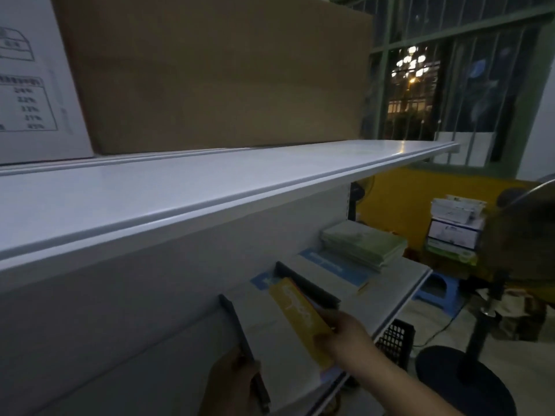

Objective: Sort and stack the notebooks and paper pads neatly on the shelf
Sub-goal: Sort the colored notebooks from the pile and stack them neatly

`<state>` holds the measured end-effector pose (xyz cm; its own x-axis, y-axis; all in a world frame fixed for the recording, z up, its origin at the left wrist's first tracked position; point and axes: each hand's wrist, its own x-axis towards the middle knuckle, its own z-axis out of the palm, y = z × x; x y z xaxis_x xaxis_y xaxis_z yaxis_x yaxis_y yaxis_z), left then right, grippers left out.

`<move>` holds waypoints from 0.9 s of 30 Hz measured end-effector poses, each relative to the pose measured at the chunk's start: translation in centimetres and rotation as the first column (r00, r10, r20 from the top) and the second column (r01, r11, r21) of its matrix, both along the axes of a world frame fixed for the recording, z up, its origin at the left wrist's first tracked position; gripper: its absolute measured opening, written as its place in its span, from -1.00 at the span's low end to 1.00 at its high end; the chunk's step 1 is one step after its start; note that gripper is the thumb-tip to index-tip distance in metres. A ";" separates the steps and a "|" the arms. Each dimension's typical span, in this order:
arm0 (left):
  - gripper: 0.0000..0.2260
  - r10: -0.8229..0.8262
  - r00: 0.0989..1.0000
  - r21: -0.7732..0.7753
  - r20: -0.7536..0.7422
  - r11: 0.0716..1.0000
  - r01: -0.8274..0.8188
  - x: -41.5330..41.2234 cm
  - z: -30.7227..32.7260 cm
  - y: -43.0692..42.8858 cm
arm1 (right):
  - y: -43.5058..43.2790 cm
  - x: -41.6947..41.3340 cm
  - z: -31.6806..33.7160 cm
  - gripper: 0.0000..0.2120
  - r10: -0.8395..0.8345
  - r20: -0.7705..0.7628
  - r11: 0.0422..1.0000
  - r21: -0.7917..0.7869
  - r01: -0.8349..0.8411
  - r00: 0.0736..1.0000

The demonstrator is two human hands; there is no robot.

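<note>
Cardboard box (216, 73): brown, upper ctr, on top shelf; white printed box (33, 85) just beside it, upper left.
Top shelf (180, 199): white, runs diag. across mid frame.
Window (420, 85): upper right, barred, dark outside w/ lights.
Lower shelf (390, 291): white, lower ctr-right, carries the notebooks.
Fan base (462, 382): black, round, on floor, lower right.
Green notebooks (363, 244): flat stack, right of ctr, far end of lower shelf; blue-white pad (333, 271) just nearer, touching.
Yellow notebook (300, 313): lower ctr, on lower shelf, slanted, betw. two upright panels; far dark panel (309, 288) just behind.
Right hand (345, 334): lower ctr-right, fingers clamped on near end of yellow notebook.
Left hand (231, 382): bottom ctr, curled round near dark panel (237, 331); cover or divider, can't tell.
Mesh basket (393, 340): black, below shelf edge, right of right hand.
</note>
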<state>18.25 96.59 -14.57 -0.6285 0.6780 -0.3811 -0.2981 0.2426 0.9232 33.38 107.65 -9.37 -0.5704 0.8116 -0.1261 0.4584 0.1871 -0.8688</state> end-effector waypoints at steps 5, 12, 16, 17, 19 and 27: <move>-0.78 0.159 0.977 0.012 -0.142 0.987 -0.158 -0.1 -0.2 4.2 | 6.0 -2.0 -0.5 -0.66 0.109 0.083 0.984 0.133 -0.119 0.991; -0.86 0.261 0.877 -0.099 -0.403 0.941 -0.325 1.1 0.5 7.0 | 11.4 -4.5 -5.4 -0.66 0.330 0.210 0.800 0.456 -0.391 0.920; -0.17 0.118 0.766 -0.174 -0.632 0.942 -0.288 3.1 -1.1 6.1 | 11.5 -4.7 -7.4 -0.36 0.356 0.199 0.766 0.498 -0.407 0.913; -0.05 0.028 0.686 -0.197 -0.727 0.949 -0.247 3.6 -1.8 5.8 | 11.7 -4.8 -7.7 -0.37 0.357 0.179 0.781 0.480 -0.399 0.917; 0.10 -0.098 0.585 -0.274 -0.805 0.936 -0.220 3.6 -3.2 5.4 | 11.9 -4.9 -7.9 -0.41 0.376 0.153 0.781 0.479 -0.402 0.914; -0.31 -0.008 0.529 -0.178 -0.849 0.946 -0.272 3.5 -4.0 5.5 | 12.1 -4.4 -7.7 -0.43 0.509 0.161 0.713 0.471 -0.519 0.845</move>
<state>21.78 102.10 -18.57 -0.8232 0.5222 0.2229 0.5186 0.5319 0.6694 28.94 119.72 -17.09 -0.9195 0.3489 0.1813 0.1814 0.7853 -0.5919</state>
